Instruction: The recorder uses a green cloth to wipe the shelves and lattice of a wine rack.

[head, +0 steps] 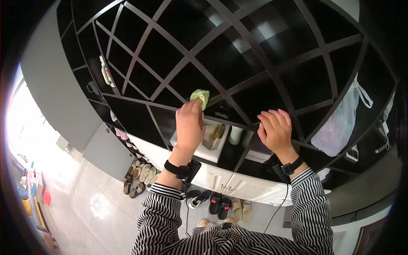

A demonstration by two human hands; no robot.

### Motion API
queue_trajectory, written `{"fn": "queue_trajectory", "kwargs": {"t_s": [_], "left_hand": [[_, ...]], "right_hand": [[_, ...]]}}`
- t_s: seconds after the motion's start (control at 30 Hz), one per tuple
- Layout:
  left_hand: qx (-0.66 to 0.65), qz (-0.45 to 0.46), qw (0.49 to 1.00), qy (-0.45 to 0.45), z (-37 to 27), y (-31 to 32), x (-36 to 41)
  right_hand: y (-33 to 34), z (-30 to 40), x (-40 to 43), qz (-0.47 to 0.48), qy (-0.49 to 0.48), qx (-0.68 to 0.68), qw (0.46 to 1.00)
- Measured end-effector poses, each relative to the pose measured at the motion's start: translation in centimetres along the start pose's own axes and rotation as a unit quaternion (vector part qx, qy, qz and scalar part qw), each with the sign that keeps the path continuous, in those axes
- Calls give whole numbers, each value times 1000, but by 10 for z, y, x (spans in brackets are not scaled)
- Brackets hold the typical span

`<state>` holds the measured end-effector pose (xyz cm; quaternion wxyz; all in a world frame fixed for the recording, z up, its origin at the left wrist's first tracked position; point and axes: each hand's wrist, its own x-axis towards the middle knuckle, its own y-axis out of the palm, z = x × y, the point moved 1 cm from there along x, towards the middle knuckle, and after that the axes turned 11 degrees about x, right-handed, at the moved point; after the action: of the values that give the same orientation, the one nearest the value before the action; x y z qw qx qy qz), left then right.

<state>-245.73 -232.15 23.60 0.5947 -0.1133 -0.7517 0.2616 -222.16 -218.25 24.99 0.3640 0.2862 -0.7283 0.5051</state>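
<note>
My left hand (191, 122) pinches a light green cloth (200, 95) against the lower part of a black cabinet with a dark diamond lattice (191, 57). Just below that hand is an open shelf with a white box (215, 153), and some brownish items lie in it. My right hand (276, 129) is by the lattice's bottom rail, farther right. Its fingers are loosely bent and the thumb stands apart, with nothing visible in them. Whether its fingertips press on the rail is hard to tell.
A pale cylindrical container (235, 135) stands in the shelf. A plastic bag (336, 124) hangs at the right, above a phone-like device (353, 153). White cupboard doors (248, 186) sit below. Several shoes, including black slippers (220, 205), line the tiled floor. Cables hang from both wrist straps.
</note>
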Motion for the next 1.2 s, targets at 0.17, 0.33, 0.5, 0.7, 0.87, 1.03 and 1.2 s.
{"fn": "queue_trajectory", "kwargs": {"t_s": [0.17,0.33,0.5,0.7,0.87,1.03,1.2], "left_hand": [[-97,-35,994,-42,4,2,-14],[-270,-24,935,-228,9,4,-63],[-481,16,773,-413,6,-7,-113],[-521,35,732,-437,-1,-28,-140],[-512,30,726,-459,1,-42,-152],[-531,25,717,-451,3,-44,-155],[-505,22,748,-431,-2,-48,-142]], "right_hand": [[1,-3,-2,4,3,1,1000],[-5,12,9,6,17,36,999],[8,66,21,43,-10,110,993],[53,75,35,99,113,66,986],[68,74,43,96,108,25,989],[65,74,37,80,151,86,982],[36,90,15,2,129,166,978]]}}
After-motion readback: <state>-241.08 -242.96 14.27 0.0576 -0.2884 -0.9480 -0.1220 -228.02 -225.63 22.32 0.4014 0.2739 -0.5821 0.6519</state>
